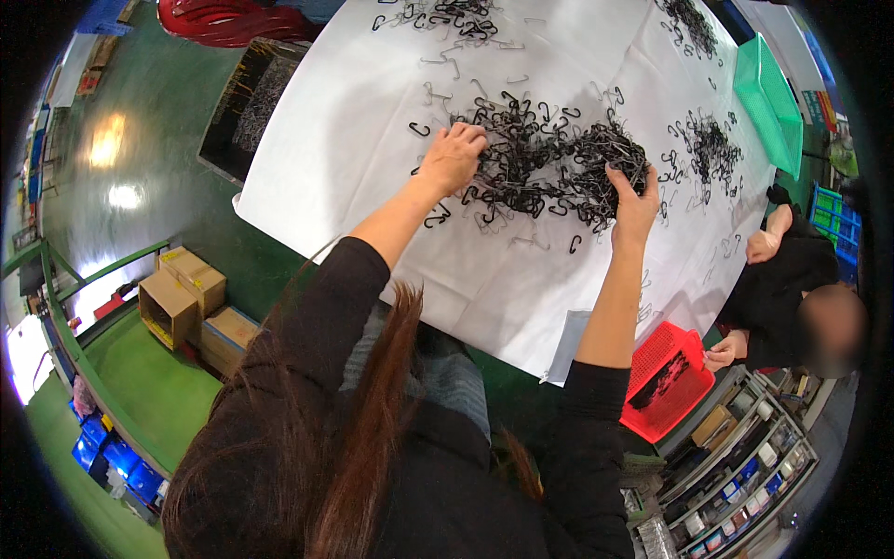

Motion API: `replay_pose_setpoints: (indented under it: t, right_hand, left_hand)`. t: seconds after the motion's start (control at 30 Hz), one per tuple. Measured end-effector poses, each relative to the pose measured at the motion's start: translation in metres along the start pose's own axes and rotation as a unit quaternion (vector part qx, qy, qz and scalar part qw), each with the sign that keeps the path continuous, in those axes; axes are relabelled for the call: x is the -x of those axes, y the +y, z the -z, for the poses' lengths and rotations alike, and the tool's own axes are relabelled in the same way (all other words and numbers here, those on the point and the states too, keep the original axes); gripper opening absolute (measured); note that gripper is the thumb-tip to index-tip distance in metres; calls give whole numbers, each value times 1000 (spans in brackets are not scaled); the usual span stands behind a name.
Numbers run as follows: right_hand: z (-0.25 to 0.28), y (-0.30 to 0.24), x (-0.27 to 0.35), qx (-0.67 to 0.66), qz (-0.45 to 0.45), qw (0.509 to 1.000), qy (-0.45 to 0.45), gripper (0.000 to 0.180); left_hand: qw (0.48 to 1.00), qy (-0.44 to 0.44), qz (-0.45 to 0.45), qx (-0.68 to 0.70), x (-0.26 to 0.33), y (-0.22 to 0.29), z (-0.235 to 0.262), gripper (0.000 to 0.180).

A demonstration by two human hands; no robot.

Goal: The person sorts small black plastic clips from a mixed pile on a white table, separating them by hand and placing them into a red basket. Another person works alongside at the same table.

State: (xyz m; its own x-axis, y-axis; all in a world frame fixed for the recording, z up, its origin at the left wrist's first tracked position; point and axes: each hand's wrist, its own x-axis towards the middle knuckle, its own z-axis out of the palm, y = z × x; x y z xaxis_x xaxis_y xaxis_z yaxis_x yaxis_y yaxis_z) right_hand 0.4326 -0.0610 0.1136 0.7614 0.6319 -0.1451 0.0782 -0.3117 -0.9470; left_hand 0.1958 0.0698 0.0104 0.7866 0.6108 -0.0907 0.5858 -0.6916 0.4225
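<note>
On the green floor at the left stand a few cardboard boxes [203, 279], and nearer the worktop [326, 158], which has a smooth white surface, a dark bin [220, 154] sits against its left edge with small grey pieces inside; something red and glossy [233, 20] lies beyond, by the far end of that edge. The worktop's near left corner is bare, and further in from it the left hand [453, 158] reaches out with its fingers bent and close together, touching the left side of a big pile of black hooks [521, 168] – whether it grips any, I cannot tell. A smaller heap of hooks [466, 17] lies toward the far edge, with loose ones strewn between the two. The big pile spreads over the middle of the worktop, and at its right side the right hand [637, 210] is cupped, thumb apart from the fingers, holding a thick clump of hooks [610, 154]. By the near right corner is a red basket [684, 408] with dark pieces in it – a co-worker's hand [729, 349] is at its rim, the other hand [764, 245] beside the right edge. Two more heaps, one midway [712, 149] and one farther off [689, 26], lie toward that edge, where a green basket [768, 102] also stands
</note>
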Motion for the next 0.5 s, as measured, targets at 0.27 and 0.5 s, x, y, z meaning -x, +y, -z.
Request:
replay_pose_setpoints:
  t: [0.27,0.5]
  right_hand:
    - [10,-55,40,-78,41,996,22,40]
    - [-16,-13,39,-60,-29,998,-2,43]
  left_hand:
    - [926,161,170,296,39,-23,52,17]
    - [774,36,270,571,33,-20,45,18]
